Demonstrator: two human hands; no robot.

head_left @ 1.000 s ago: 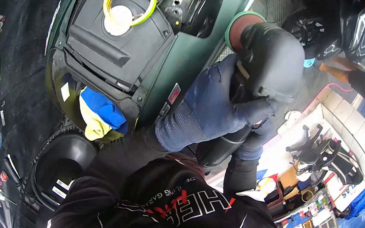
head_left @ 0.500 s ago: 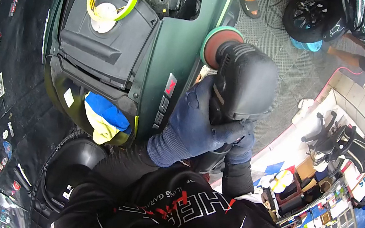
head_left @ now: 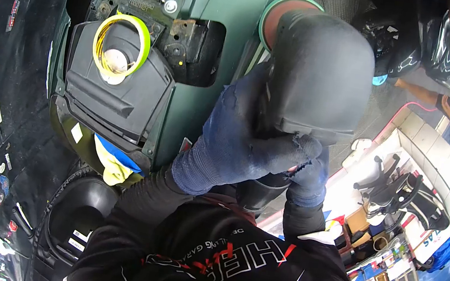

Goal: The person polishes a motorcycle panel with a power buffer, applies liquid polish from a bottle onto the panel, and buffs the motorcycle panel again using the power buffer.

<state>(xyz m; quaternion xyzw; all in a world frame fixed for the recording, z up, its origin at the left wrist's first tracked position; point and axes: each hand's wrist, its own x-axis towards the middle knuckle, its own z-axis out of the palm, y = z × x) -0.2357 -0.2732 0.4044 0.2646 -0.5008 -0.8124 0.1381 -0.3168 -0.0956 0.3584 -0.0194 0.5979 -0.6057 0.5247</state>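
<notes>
Both my hands wear dark blue knit gloves with torn spots and are closed on a black power polisher (head_left: 319, 73). My left hand (head_left: 237, 136) wraps the near side of its body. My right hand (head_left: 310, 173) grips lower down at the rear end, its fingers partly hidden. The polisher's round pad (head_left: 271, 22), green with a reddish-brown back, stands on edge beside the green vehicle body panel (head_left: 194, 112). Whether the pad touches the panel I cannot tell.
Yellow-green tape rolls (head_left: 146, 50) lie on the black cover (head_left: 99, 87) of the vehicle. A blue and yellow cloth (head_left: 116, 162) hangs at its near end. Another person's arm (head_left: 418, 94) shows at right, near a glossy black vehicle. A black chair (head_left: 403, 190) stands at lower right.
The polisher and both hands have moved up and slightly right in the view, appearing larger. The green vehicle has shifted lower in view, and its badge is now mostly covered by my left arm.
</notes>
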